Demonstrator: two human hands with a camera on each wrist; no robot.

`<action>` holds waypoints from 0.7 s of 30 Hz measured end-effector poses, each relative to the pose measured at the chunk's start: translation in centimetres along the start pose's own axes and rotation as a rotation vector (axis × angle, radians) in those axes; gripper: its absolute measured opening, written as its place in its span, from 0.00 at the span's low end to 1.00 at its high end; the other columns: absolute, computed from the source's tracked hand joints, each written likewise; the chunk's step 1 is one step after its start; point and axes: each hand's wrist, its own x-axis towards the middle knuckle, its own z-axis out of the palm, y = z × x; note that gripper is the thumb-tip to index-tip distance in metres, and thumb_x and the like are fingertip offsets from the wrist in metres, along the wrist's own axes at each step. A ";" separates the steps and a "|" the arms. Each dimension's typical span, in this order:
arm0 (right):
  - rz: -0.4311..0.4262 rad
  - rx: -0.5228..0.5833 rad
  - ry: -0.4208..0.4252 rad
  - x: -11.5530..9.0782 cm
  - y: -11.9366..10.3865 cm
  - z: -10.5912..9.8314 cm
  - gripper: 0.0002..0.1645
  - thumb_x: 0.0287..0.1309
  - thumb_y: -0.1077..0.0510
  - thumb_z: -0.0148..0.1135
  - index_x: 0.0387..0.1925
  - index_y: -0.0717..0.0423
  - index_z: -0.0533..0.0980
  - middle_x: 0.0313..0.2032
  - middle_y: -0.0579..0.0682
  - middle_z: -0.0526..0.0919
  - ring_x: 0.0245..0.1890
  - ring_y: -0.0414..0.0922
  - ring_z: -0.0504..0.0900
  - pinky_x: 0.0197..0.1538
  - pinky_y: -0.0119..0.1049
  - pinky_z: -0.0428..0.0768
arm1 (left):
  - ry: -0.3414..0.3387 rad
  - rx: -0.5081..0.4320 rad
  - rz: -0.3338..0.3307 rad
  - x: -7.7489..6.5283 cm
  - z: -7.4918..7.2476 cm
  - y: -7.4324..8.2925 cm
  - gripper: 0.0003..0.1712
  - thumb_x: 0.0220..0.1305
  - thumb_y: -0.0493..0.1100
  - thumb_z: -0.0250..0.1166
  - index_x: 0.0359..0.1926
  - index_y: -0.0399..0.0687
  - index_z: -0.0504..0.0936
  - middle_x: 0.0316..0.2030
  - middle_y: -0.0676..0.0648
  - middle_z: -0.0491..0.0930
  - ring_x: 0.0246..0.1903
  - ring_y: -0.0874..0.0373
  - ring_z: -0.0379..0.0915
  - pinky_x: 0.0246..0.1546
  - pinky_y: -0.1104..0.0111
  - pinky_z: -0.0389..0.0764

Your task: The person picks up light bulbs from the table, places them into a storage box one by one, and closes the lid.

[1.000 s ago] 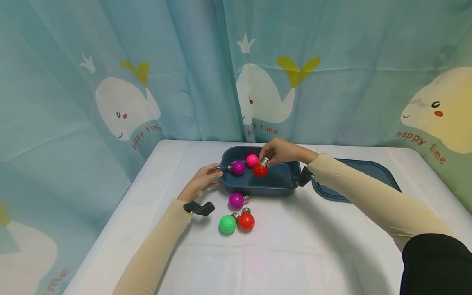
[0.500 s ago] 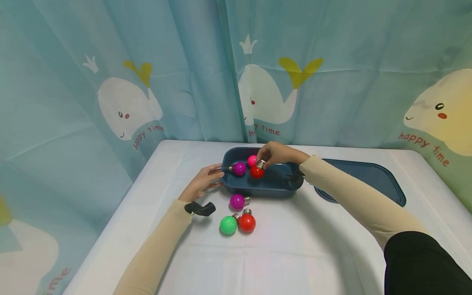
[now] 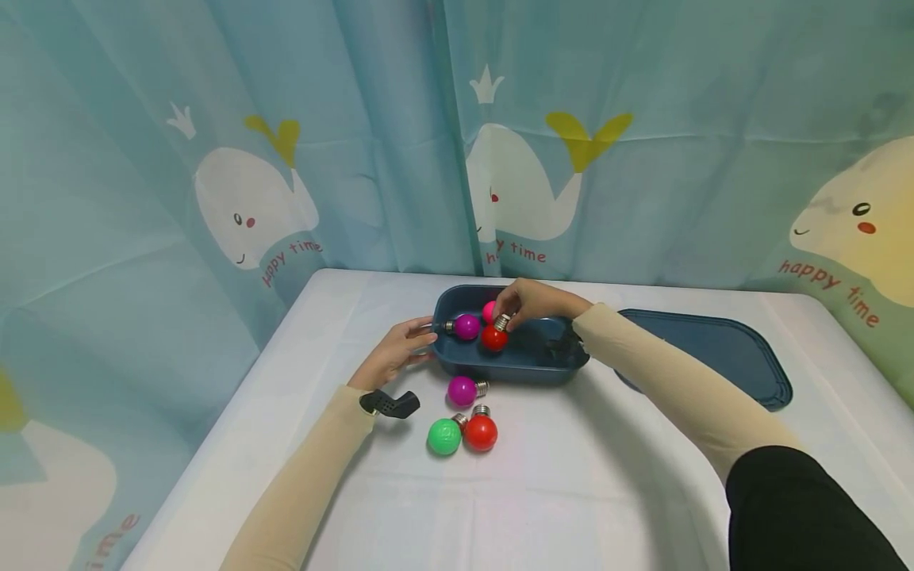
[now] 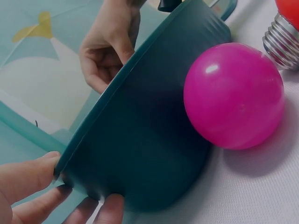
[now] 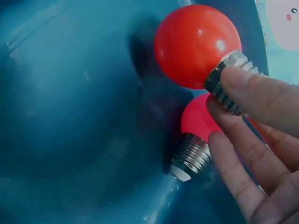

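My right hand (image 3: 531, 301) pinches the metal screw base of a red light bulb (image 5: 196, 46) inside the dark blue plastic box (image 3: 514, 373). The red globe points down, beside a pink bulb (image 5: 198, 116) lying on the box floor. Toward the left end inside the box lies a purple bulb (image 3: 467, 327). My left hand (image 3: 394, 349) holds the box's left end, thumb at the rim and the other fingertips against the outer wall. Whether the red bulb touches the floor is hard to tell.
In front of the box on the white tablecloth lie another purple bulb (image 3: 462, 392), a green bulb (image 3: 444, 437) and a second red bulb (image 3: 481, 434). A flat dark blue lid (image 3: 721, 349) lies to the right, partly behind the right sleeve. A printed curtain (image 3: 385, 119) hangs behind.
My right hand has moved slightly left and down with the red bulb, closer to the box floor and in front of the pink bulb. The left hand keeps its place on the box.
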 end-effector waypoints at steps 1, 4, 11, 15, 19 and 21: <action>-0.003 0.004 -0.002 0.0 0.0 0.1 0.13 0.46 0.69 0.69 0.38 0.63 0.81 0.41 0.58 0.85 0.42 0.47 0.83 0.50 0.40 0.83 | -0.001 0.000 0.003 0.0 0.0 0.0 0.32 0.69 0.36 0.52 0.71 0.38 0.54 0.68 0.34 0.59 0.65 0.40 0.61 0.63 0.52 0.69; -0.005 0.021 -0.004 0.1 -0.2 0.2 0.14 0.45 0.70 0.69 0.38 0.64 0.81 0.40 0.58 0.85 0.41 0.47 0.83 0.49 0.40 0.83 | 0.000 0.009 0.003 0.1 -0.1 -0.1 0.32 0.69 0.36 0.52 0.71 0.38 0.54 0.68 0.34 0.59 0.65 0.41 0.62 0.63 0.52 0.69; -0.069 0.064 -0.011 0.7 -0.1 0.6 0.13 0.46 0.70 0.69 0.37 0.65 0.81 0.39 0.59 0.85 0.38 0.45 0.83 0.46 0.37 0.84 | -0.002 0.007 0.004 0.2 -0.1 -0.2 0.32 0.69 0.37 0.53 0.71 0.38 0.54 0.68 0.35 0.59 0.64 0.41 0.62 0.63 0.52 0.69; -0.078 0.068 -0.019 1.2 0.0 0.8 0.13 0.46 0.69 0.69 0.37 0.64 0.81 0.38 0.58 0.85 0.37 0.43 0.83 0.45 0.36 0.84 | -0.003 0.003 0.009 0.1 -0.1 -0.1 0.32 0.69 0.37 0.52 0.71 0.38 0.54 0.68 0.34 0.59 0.64 0.40 0.62 0.63 0.51 0.69; -0.063 0.079 -0.039 1.4 -0.1 1.0 0.13 0.46 0.69 0.69 0.37 0.65 0.81 0.39 0.59 0.84 0.37 0.42 0.82 0.45 0.36 0.84 | 0.000 0.003 0.010 0.1 0.0 -0.1 0.32 0.69 0.37 0.52 0.70 0.37 0.54 0.68 0.34 0.59 0.64 0.40 0.62 0.63 0.51 0.69; -0.056 0.088 -0.048 1.5 -0.1 1.0 0.13 0.46 0.70 0.68 0.38 0.65 0.81 0.39 0.59 0.84 0.36 0.42 0.82 0.45 0.36 0.84 | 0.003 0.007 0.009 0.1 0.0 -0.1 0.32 0.69 0.37 0.52 0.70 0.38 0.54 0.68 0.34 0.59 0.64 0.40 0.62 0.63 0.51 0.69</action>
